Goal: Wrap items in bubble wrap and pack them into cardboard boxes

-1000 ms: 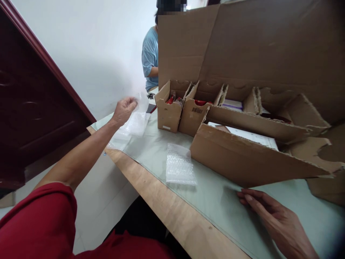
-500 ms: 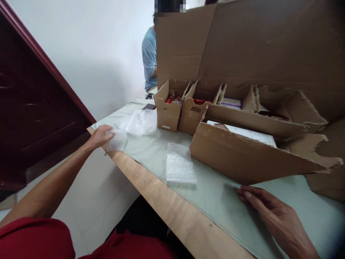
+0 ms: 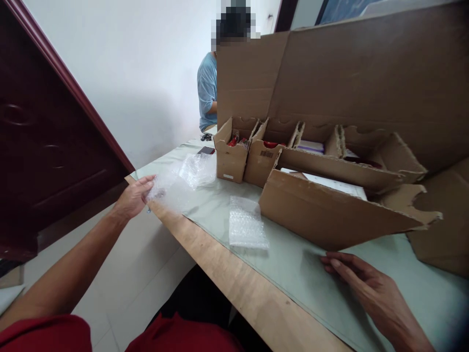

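Note:
My left hand (image 3: 132, 198) is closed on the edge of a clear bubble wrap sheet (image 3: 172, 193), which spreads to the right over the table's left corner. Behind it lies more crumpled bubble wrap (image 3: 205, 172), partly overlapped by the held sheet. A separate flat bubble wrap piece (image 3: 248, 224) rests mid-table, near the front of a long cardboard box (image 3: 322, 212). On the right, my right hand (image 3: 370, 291) hovers over or rests on the cloth. Its fingers are loosely bent with the thumb near them, and I see nothing held there.
Cardboard bins (image 3: 231, 164) stand in a row, holding red and purple packs, before a tall cardboard panel (image 3: 330, 73). The long box contains a white flat item (image 3: 333, 187). A dark phone-like object (image 3: 206, 151) lies behind the wrap. A person in blue (image 3: 207, 90) is beyond.
My left hand has lifted the bubble wrap sheet from the table corner and shifted slightly right, so the sheet spreads wider. My right hand stays put. The view has tilted up a little.

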Motion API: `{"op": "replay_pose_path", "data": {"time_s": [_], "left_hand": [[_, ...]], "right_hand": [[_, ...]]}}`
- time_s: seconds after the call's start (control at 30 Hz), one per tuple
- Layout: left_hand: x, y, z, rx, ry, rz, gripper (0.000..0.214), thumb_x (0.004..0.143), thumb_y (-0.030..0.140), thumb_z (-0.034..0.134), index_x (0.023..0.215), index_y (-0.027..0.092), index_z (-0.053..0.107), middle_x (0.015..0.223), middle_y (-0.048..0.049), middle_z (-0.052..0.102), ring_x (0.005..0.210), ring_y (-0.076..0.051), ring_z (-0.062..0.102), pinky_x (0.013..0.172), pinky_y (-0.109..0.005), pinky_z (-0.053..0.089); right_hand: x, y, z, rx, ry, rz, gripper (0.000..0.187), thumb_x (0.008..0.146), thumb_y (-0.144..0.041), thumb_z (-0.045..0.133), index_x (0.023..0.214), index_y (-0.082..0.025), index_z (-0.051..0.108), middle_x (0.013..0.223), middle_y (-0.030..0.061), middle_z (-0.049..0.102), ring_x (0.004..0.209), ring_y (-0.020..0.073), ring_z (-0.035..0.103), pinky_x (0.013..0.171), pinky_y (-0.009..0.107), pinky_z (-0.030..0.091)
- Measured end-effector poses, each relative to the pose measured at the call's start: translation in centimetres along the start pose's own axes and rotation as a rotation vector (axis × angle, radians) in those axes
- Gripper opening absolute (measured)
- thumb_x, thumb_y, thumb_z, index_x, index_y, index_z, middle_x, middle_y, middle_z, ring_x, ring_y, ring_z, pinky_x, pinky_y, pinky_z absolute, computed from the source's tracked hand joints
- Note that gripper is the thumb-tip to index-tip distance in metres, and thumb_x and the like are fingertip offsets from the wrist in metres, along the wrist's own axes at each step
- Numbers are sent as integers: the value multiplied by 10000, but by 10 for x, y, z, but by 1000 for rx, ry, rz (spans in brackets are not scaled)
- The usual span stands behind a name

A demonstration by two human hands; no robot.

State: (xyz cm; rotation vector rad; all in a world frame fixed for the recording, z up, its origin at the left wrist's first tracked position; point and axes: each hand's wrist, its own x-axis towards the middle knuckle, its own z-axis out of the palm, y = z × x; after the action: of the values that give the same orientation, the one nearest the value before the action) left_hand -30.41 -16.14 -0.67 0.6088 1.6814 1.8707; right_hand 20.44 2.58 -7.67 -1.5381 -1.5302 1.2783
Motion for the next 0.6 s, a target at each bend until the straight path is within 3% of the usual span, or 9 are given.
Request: {"op": "replay_pose_path", "data": {"time_s": [0.13,0.27,0.33,0.43,0.5,0.6], "left_hand": [[-33,-12,35,-153,-170,-190,285,718,174,740,1003,184,722,839,-45,754,698,-173,707,698,-296,584],[-81,-27,92,-330,-472,-378,360,712,211,792,1069,204,750,891,-37,764,754,-166,723,750,-280,569],[-106,-34,126,-440,-659,-484,455,688,237,826,1135,212,746,916,-48,762,806,-184,725,815,-308,560],[-137,-44,176,-578,-874,-616,474,701,234,831,1163,182,741,959,-64,746,827,-166,702,858,-307,525],[-149,-50,199,-634,-974,-683,447,708,224,830,1143,168,743,976,-66,730,838,-158,685,860,-304,500],[-149,-62,212,-579,-994,-684,407,710,223,841,1104,175,748,971,-53,717,828,-144,659,825,-286,469]], "right_hand": [[-5,-7,-4,-35,-19,-7,417,530,-520,788,813,-213,794,889,105,809,840,277,748,806,324,588],[-20,-21,-9,-104,-64,-80,463,584,-590,789,868,-225,802,973,123,807,994,326,737,880,354,587],[-29,-27,-7,-81,-140,-223,554,627,-631,787,1045,-267,793,1174,119,776,1154,353,688,916,377,586],[-39,-27,1,45,-308,-440,866,602,-714,809,1363,-337,643,1455,116,625,1355,382,558,1023,434,545],[-42,-22,5,97,-436,-424,883,601,-744,804,1356,-314,647,1392,141,660,1291,398,605,1002,458,555],[-45,-15,1,92,-533,-262,552,680,-702,777,973,-235,786,921,112,771,837,316,734,723,387,610]]}}
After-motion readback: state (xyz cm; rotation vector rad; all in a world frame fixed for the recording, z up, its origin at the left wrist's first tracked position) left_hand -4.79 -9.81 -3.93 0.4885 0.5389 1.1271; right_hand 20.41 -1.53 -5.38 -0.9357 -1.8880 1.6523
